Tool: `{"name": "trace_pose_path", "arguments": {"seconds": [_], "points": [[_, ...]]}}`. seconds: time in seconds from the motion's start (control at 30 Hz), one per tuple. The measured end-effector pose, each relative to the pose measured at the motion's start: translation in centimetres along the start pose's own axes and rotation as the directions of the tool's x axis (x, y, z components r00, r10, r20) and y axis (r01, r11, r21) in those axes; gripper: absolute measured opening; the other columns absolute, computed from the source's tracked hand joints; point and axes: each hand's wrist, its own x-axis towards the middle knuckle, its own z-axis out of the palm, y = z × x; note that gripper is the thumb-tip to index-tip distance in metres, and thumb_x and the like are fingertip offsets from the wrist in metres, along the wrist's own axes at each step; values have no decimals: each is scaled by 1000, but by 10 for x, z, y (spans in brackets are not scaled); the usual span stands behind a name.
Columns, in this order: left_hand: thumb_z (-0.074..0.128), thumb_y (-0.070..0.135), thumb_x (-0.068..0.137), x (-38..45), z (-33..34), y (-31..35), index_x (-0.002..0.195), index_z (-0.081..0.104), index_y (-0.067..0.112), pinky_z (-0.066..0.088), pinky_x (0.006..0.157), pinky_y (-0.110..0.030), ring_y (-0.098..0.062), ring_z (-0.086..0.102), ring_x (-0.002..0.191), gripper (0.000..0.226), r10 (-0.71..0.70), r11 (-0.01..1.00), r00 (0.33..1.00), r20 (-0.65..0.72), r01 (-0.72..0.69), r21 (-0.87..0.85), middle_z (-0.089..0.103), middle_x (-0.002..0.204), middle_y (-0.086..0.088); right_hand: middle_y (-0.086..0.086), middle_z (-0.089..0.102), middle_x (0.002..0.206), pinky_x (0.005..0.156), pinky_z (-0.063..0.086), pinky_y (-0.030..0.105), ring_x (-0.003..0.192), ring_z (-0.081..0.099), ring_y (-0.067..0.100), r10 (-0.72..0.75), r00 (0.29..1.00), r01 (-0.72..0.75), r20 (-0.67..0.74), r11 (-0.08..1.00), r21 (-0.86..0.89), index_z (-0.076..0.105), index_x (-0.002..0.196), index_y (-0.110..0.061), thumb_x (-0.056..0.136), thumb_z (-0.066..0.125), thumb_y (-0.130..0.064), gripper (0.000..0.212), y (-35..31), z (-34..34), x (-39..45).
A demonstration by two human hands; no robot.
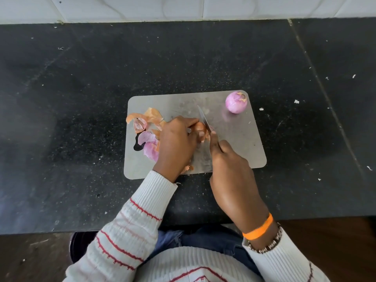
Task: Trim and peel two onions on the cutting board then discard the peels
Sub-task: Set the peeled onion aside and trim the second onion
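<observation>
- Second onion: still in its brown skin, lying on the steel cutting board near the middle, mostly hidden under the holding hand; only a brown flank shows.
- Left hand: fingers curled over the unpeeled onion, fingertips pinching it close to the blade. For a clean trim they are best kept tucked back from the cut line, knuckles toward the blade.
- Right hand: closed round the knife handle, which is itself hidden, with the forefinger stretched along the spine of the knife.
- Knife: blade edge down across the right end of the onion, tip pointing away from the person. Judged step: trimming that end. A thin slice suffices; a short drawing stroke should keep a round onion from rolling on smooth metal.
- Peeled onion: pink, bare save a scrap of skin on top, resting at the far right corner of the board, well apart from the hands.
- Loose peels: brown and purple skins heaped at the left of the board, just beside the left hand; not yet discarded.
- Black stone counter: flecked with small pale scraps.
</observation>
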Motion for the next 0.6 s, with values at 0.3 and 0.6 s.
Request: {"name": "trace_pose_path", "arguments": {"seconds": [0.3,0.6], "points": [[57,5,85,-2,0,-1,90,72,9,47,73,-31,-16,59,76,16,-13,1000,1000,-21,13,12,67,87,-4,4,45,122,68,36,25,93,57,25,4,1000,-4,28,1000,26,6,150,-10,93,41,1,68,3,8,5],[60,11,86,1,-3,-14,112,66,17,41,77,-17,-11,59,90,27,-101,995,995,5,101,-24,69,106,0,7,45,124,73,48,35,91,56,26,-7,1000,7,20,999,35,9,150,-9,93,40,2,66,3,22,1]]}}
